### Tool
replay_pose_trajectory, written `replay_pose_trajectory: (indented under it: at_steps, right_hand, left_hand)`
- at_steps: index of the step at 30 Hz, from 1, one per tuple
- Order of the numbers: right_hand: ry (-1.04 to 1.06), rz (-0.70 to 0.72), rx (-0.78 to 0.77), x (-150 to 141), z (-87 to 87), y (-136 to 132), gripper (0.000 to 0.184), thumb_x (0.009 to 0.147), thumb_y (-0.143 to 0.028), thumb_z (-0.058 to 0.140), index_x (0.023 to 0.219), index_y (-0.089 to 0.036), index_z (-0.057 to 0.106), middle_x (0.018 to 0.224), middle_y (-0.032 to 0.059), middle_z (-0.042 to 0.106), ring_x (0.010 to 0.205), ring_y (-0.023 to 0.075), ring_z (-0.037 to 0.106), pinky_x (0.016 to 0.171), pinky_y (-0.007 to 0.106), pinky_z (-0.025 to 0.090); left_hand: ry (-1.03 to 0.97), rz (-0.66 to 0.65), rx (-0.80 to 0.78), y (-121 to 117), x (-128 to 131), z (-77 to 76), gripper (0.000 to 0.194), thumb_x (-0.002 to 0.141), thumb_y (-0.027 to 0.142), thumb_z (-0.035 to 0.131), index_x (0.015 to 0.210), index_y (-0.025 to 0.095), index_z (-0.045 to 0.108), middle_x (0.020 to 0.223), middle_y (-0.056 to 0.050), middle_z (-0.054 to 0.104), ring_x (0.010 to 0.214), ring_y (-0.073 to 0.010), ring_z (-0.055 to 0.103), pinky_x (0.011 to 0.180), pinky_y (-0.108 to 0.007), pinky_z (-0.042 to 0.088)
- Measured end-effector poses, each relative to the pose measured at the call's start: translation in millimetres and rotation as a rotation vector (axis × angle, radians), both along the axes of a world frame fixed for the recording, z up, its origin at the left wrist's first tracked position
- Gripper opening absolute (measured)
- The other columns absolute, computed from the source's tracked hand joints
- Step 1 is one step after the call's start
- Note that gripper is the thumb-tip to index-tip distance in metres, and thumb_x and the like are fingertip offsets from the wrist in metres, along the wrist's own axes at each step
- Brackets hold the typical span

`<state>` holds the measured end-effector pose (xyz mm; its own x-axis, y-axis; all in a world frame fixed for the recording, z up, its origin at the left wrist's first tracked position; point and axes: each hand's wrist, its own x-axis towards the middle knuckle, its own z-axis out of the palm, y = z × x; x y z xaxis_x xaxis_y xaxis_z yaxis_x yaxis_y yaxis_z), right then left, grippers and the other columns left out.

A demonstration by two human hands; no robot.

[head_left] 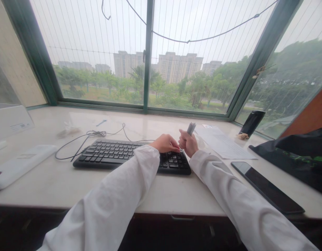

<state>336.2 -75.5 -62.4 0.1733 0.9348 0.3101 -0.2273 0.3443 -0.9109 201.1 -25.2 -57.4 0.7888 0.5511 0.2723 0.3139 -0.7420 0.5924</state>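
- Two white sleeves converge on the right end of a black keyboard, which lies flat, its number pad partly under the hands.
- The left hand bends over the keyboard's right-hand keys, fingers drawn together and pointing down; whether they pinch anything or merely touch the keys, one cannot tell.
- The right hand stands as a fist at the keyboard's right end, fingers curled around a slim grey object whose top juts upward; its lower end is hidden.
- Risks, by judgement: a loosened fist could drop the grey object onto the keyboard; crowded fingertips could press unintended keys; a tug on the keyboard could snag the looped cable behind it; a swing of the right forearm could nudge the phone, right of the keyboard.
- Beneath the keyboard stretches a pale, glossy counter; left of the keyboard lies a white slab; to its right rest paper sheets and black fabric.
- Beyond the keyboard rises a green-framed window, strung with thin vertical wires; outside stand trees and pale tower blocks under a grey sky.
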Motion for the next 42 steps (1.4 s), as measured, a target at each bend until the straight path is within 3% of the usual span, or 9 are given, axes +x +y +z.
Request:
replay_pose_trajectory:
  at_steps: [8, 15, 21, 25, 32, 36, 42]
  right_hand:
    - [-0.312, -0.144, 0.033, -14, 2.4, -5, 0.048, 0.073, -0.039, 0.062, 0.039, -0.019, 0.035, 0.032, -0.0068, 0.031, 0.031, 0.0040, 0.029, 0.031, 0.020, 0.021]
    - [0.066, -0.085, -0.119, -4, 9.9, 3, 0.044, 0.073, -0.036, 0.060, 0.051, -0.023, 0.025, 0.034, -0.0125, 0.018, 0.030, 0.0034, 0.013, 0.028, 0.020, 0.009]
    - [0.304, -0.062, -0.209, 19, 7.5, 11, 0.039, 0.076, -0.030, 0.055, 0.056, -0.022, 0.023, 0.035, -0.0133, 0.016, 0.032, 0.0045, 0.009, 0.028, 0.019, 0.008]
    - [0.278, -0.057, -0.189, 19, 4.0, 9, 0.042, 0.075, -0.033, 0.057, 0.055, -0.023, 0.022, 0.035, -0.0134, 0.016, 0.032, 0.0041, 0.009, 0.028, 0.019, 0.007]
    - [-0.116, -0.008, 0.079, -5, -7.2, -3, 0.045, 0.072, -0.040, 0.065, 0.049, -0.021, 0.032, 0.035, -0.0100, 0.028, 0.030, 0.0032, 0.023, 0.030, 0.020, 0.013]
    - [-0.007, -0.050, 0.091, -7, -6.3, -3, 0.045, 0.071, -0.039, 0.065, 0.049, -0.021, 0.030, 0.035, -0.0110, 0.024, 0.030, 0.0029, 0.019, 0.029, 0.020, 0.011]
    - [0.276, -0.064, -0.064, 4, 2.5, 0, 0.047, 0.073, -0.036, 0.059, 0.053, -0.022, 0.019, 0.035, -0.0127, 0.015, 0.031, 0.0040, 0.009, 0.029, 0.020, 0.006]
  left_hand:
    - [-0.041, -0.055, 0.026, 5, 1, -6.7, 0.029, 0.065, 0.040, 0.068, 0.078, 0.016, 0.075, 0.060, 0.001, 0.064, 0.060, -0.0098, 0.054, 0.058, -0.019, 0.037]
    - [-0.050, -0.042, -0.061, 3, -1, -5.3, 0.035, 0.065, 0.043, 0.068, 0.083, 0.014, 0.075, 0.066, -0.002, 0.068, 0.062, -0.0111, 0.055, 0.057, -0.020, 0.038]
    - [-0.044, -0.045, -0.097, 1, -2, -2.0, 0.038, 0.064, 0.044, 0.069, 0.087, 0.015, 0.075, 0.070, -0.004, 0.070, 0.063, -0.0113, 0.054, 0.059, -0.020, 0.039]
    - [-0.043, -0.041, -0.092, 1, -2, -2.3, 0.038, 0.064, 0.044, 0.069, 0.087, 0.015, 0.075, 0.069, -0.003, 0.069, 0.062, -0.0105, 0.053, 0.057, -0.020, 0.038]
    - [-0.032, -0.016, -0.073, 2, -1, -5.4, 0.035, 0.064, 0.044, 0.069, 0.081, 0.014, 0.075, 0.061, 0.000, 0.064, 0.057, -0.0089, 0.050, 0.054, -0.020, 0.036]
    - [-0.038, -0.004, -0.075, 1, -1, -6.4, 0.035, 0.065, 0.044, 0.068, 0.083, 0.015, 0.075, 0.061, 0.000, 0.064, 0.057, -0.0087, 0.050, 0.055, -0.020, 0.037]
    - [-0.037, 0.001, -0.090, -1, -1, -5.4, 0.038, 0.065, 0.046, 0.068, 0.086, 0.015, 0.075, 0.062, -0.001, 0.065, 0.058, -0.0095, 0.051, 0.056, -0.020, 0.038]
